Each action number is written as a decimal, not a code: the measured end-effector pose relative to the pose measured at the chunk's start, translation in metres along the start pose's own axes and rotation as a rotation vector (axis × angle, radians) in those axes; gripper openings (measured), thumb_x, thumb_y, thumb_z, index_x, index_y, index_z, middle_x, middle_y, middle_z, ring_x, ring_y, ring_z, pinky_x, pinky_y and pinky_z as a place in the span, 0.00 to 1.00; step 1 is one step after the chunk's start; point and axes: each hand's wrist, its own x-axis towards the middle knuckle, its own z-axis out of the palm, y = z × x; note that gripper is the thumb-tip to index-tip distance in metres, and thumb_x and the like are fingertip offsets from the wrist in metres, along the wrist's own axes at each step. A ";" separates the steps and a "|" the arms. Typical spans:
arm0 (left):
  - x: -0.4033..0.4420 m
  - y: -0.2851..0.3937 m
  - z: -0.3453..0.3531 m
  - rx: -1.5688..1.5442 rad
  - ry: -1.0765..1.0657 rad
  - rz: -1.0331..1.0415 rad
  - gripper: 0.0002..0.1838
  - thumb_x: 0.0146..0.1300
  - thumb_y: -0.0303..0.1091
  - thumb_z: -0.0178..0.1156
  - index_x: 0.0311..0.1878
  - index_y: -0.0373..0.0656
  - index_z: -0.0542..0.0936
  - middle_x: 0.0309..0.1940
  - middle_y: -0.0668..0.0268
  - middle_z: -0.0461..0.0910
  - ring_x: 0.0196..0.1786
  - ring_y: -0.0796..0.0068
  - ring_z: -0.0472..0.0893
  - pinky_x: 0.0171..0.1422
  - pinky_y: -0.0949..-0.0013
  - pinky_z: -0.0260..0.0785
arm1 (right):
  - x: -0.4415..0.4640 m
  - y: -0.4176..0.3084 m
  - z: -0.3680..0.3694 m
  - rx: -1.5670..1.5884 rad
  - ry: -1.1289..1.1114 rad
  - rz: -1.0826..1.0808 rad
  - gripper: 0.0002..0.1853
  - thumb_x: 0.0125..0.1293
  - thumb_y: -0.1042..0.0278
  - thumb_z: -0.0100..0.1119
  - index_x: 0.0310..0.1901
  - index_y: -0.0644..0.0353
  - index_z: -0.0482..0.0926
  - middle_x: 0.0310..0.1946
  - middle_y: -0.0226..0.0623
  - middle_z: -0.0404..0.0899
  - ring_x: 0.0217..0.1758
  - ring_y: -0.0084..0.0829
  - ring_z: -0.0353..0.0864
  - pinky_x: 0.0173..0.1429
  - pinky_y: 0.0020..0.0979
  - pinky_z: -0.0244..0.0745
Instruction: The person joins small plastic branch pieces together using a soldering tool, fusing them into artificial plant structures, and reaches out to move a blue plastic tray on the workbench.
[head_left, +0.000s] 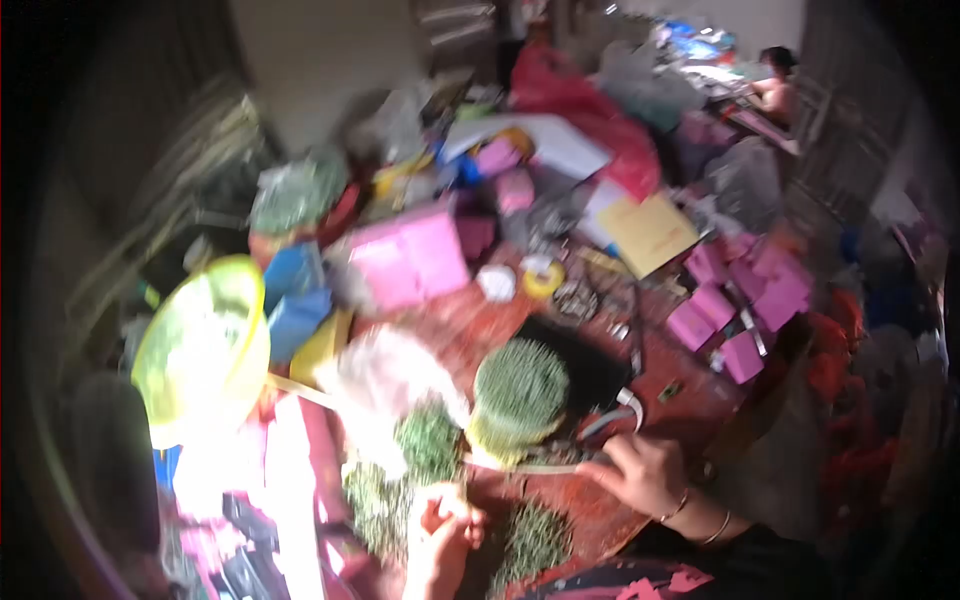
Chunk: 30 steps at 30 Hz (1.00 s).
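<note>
A round, tightly packed bundle of thin green pieces [520, 385] stands on the red table, with a yellow band around its lower part. My right hand [645, 475] pinches one end of a thin pale strip [540, 468], which runs left along the foot of the bundle. Below the bundle, my left hand [445, 530] has curled fingers in bright light; what they hold, if anything, I cannot make out. A smaller green clump [430, 442] sits just above it. Loose green pieces [535, 540] lie between me and the bundle, and more green pieces [378, 508] lie left.
A yellow basin [255, 335] stands at left, beside blue packets [298, 310]. Pink boxes [410, 258] and a yellow envelope [645, 235] lie farther back. Small pink blocks [742, 355] are at right. A black flat item [590, 370] lies behind the bundle. Another person [775, 90] is far back.
</note>
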 end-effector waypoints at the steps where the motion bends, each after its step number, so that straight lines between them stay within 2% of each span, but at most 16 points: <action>1: -0.001 0.003 0.001 0.007 -0.028 -0.014 0.20 0.62 0.23 0.61 0.56 0.42 0.70 0.33 0.62 0.79 0.29 0.75 0.77 0.32 0.73 0.71 | -0.002 0.002 0.003 0.038 0.014 0.012 0.20 0.57 0.48 0.71 0.26 0.54 0.74 0.19 0.34 0.72 0.18 0.35 0.76 0.22 0.35 0.70; 3: 0.000 0.008 0.006 0.043 -0.039 -0.004 0.19 0.64 0.24 0.61 0.56 0.42 0.69 0.34 0.61 0.80 0.30 0.76 0.77 0.33 0.74 0.71 | 0.005 -0.004 0.000 0.140 0.061 0.036 0.19 0.56 0.53 0.73 0.27 0.57 0.74 0.20 0.39 0.72 0.20 0.41 0.76 0.24 0.38 0.67; 5: 0.003 0.005 0.000 0.035 -0.077 0.021 0.18 0.66 0.24 0.60 0.57 0.42 0.69 0.35 0.61 0.80 0.31 0.76 0.77 0.34 0.75 0.71 | 0.003 -0.004 0.005 0.119 -0.012 0.088 0.19 0.57 0.54 0.73 0.28 0.59 0.74 0.21 0.39 0.72 0.21 0.42 0.75 0.24 0.38 0.66; 10: 0.004 0.008 0.004 0.113 -0.066 -0.022 0.18 0.68 0.25 0.59 0.59 0.40 0.68 0.35 0.64 0.79 0.32 0.78 0.77 0.36 0.76 0.70 | -0.003 0.002 0.005 0.091 -0.016 0.070 0.20 0.61 0.54 0.70 0.33 0.64 0.74 0.22 0.44 0.70 0.22 0.47 0.72 0.25 0.39 0.66; 17: 0.004 0.010 0.006 0.141 -0.079 -0.035 0.18 0.69 0.25 0.59 0.60 0.39 0.68 0.36 0.66 0.79 0.33 0.80 0.76 0.37 0.77 0.70 | -0.003 0.000 0.008 0.134 -0.034 0.099 0.21 0.65 0.51 0.65 0.32 0.64 0.73 0.22 0.43 0.70 0.22 0.46 0.71 0.26 0.38 0.65; 21: 0.004 0.008 0.007 0.177 -0.084 0.014 0.18 0.69 0.24 0.59 0.60 0.39 0.68 0.36 0.66 0.78 0.33 0.81 0.76 0.37 0.78 0.70 | 0.000 -0.009 0.003 0.208 -0.065 0.092 0.26 0.66 0.44 0.61 0.32 0.64 0.73 0.21 0.41 0.68 0.21 0.43 0.71 0.26 0.36 0.64; 22: 0.004 0.009 0.008 0.178 -0.085 0.019 0.18 0.69 0.24 0.59 0.60 0.39 0.68 0.36 0.66 0.78 0.33 0.81 0.76 0.37 0.78 0.70 | 0.003 -0.011 0.005 0.217 -0.038 0.021 0.23 0.62 0.46 0.67 0.31 0.62 0.75 0.21 0.37 0.74 0.20 0.38 0.75 0.24 0.34 0.68; 26: 0.003 0.010 0.009 0.185 -0.076 0.012 0.18 0.69 0.25 0.59 0.60 0.38 0.68 0.36 0.66 0.78 0.33 0.81 0.76 0.36 0.78 0.70 | 0.011 -0.024 0.008 0.311 -0.034 -0.076 0.23 0.61 0.46 0.68 0.32 0.62 0.76 0.21 0.35 0.74 0.20 0.35 0.76 0.23 0.34 0.69; 30: 0.004 0.009 0.009 0.191 -0.068 0.005 0.18 0.69 0.25 0.59 0.60 0.38 0.68 0.36 0.66 0.78 0.33 0.82 0.76 0.35 0.78 0.70 | 0.004 -0.025 0.015 0.313 -0.111 -0.038 0.26 0.63 0.43 0.64 0.33 0.65 0.77 0.22 0.37 0.73 0.22 0.38 0.76 0.27 0.34 0.68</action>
